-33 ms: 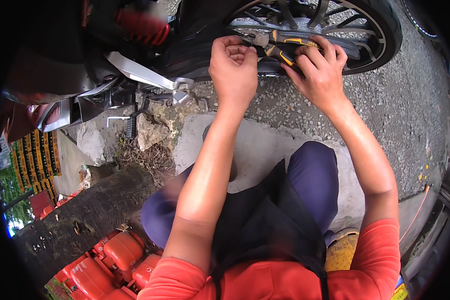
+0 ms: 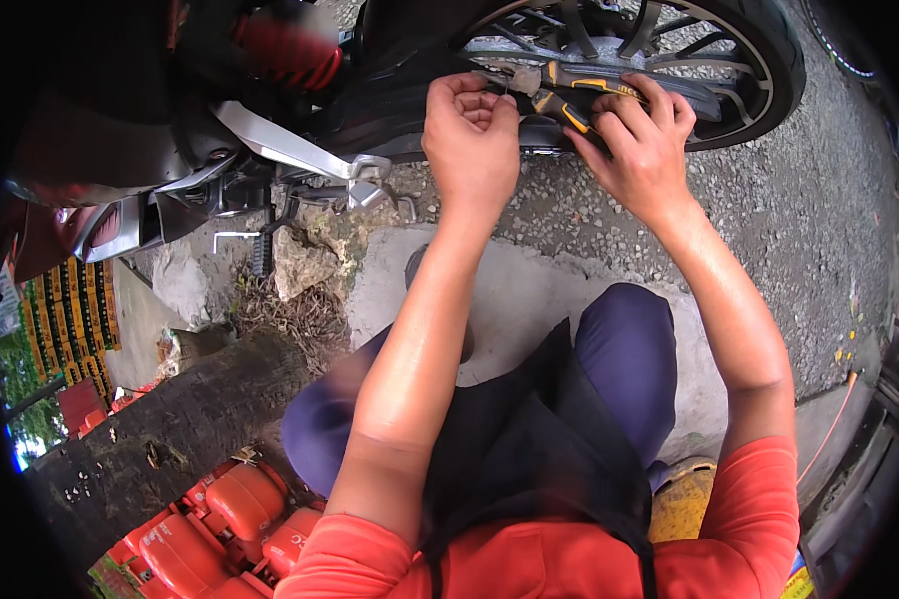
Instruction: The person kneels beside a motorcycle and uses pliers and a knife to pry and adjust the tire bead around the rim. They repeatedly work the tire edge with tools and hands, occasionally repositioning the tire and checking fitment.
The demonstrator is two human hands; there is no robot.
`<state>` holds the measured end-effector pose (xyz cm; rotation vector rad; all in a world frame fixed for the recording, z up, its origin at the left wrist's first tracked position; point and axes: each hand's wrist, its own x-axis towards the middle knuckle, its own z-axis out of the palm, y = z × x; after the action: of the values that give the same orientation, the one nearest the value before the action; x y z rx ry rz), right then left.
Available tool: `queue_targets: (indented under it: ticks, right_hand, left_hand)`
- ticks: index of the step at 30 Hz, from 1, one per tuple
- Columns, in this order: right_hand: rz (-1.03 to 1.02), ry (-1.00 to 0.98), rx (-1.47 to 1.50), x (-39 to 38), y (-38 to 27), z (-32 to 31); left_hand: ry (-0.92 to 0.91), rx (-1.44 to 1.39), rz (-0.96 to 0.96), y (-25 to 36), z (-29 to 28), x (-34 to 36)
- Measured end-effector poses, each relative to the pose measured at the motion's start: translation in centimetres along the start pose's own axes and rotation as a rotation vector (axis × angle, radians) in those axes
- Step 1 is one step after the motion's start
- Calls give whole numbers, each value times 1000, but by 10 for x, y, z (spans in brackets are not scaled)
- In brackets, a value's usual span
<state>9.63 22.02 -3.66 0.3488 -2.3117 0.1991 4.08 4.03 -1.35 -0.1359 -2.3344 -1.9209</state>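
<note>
Yellow-and-grey pliers, grasped by the right hand, point toward nine o'clock. Left hand curls near their tip, contents unclear.

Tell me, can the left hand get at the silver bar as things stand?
Probably yes: the silver bar ends just left of the left hand, and nothing seems to block the gap. That hand looks occupied, though, beside the pliers' head.

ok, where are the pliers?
Head view, top, right of centre: the yellow-trimmed pliers are in the right hand, beside the spoked wheel.
</note>
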Motion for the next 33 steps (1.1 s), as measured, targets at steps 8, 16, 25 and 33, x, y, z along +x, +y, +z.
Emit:
queue_targets:
  ticks: [8, 16, 25, 33]
  right_hand:
    - [-44, 2, 101, 4, 11, 7]
    - [97, -229, -8, 29, 2, -4]
    - [408, -255, 12, 15, -36, -8]
    - [573, -64, 92, 6, -59, -3]
  left_hand:
    - [-3, -83, -4, 2, 1, 5]
    - [35, -26, 51, 0, 5, 7]
    - [91, 109, -20, 9, 8, -4]
    - [146, 162, 126, 0, 19, -12]
